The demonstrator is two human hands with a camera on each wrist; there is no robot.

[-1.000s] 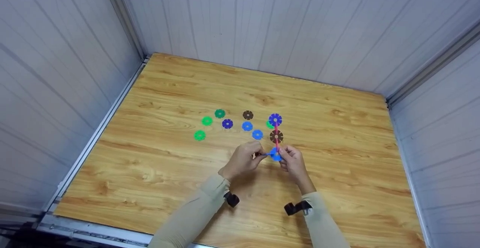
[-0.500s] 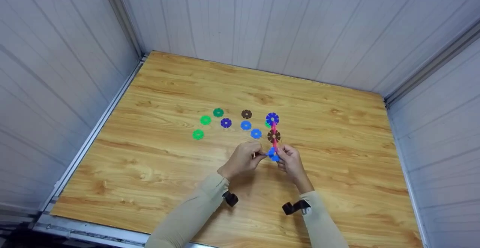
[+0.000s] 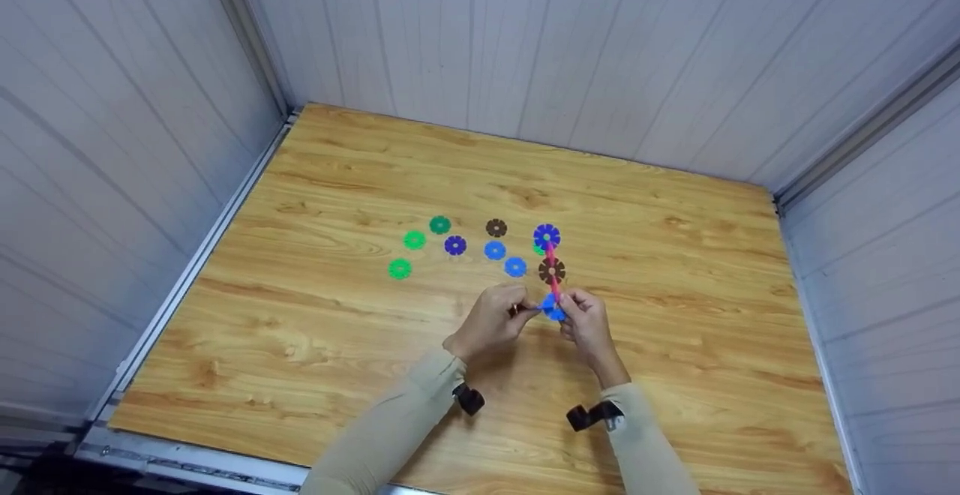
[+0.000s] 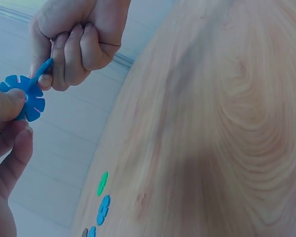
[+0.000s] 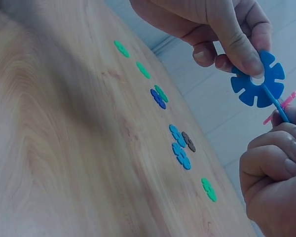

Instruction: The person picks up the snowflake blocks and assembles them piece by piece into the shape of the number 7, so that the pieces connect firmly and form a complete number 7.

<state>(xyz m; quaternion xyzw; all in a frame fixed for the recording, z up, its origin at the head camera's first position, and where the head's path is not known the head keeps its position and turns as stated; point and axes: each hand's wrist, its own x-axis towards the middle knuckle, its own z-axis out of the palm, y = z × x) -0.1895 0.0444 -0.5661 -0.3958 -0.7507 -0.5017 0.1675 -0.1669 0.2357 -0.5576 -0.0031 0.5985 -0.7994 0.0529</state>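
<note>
The head view looks forward and down from above the near side, taking in the table (image 3: 300,352) to the far wall (image 3: 517,45). Each wrist view sits low and close, tilted, facing past the fingers (image 4: 74,59) and across the table. All three share the held blue disc (image 5: 269,74) and loose discs (image 5: 208,190) beyond.

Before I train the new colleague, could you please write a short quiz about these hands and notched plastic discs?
1. True or false: the left hand and right hand each pinch a light blue notched plastic disc.
2. Which loose disc lies on the wood-grain table: (a) yellow, (b) brown, (c) white?
3. How many loose light blue discs lie there?
Key: 1. True; 2. (b), brown disc; 3. Two.
</note>
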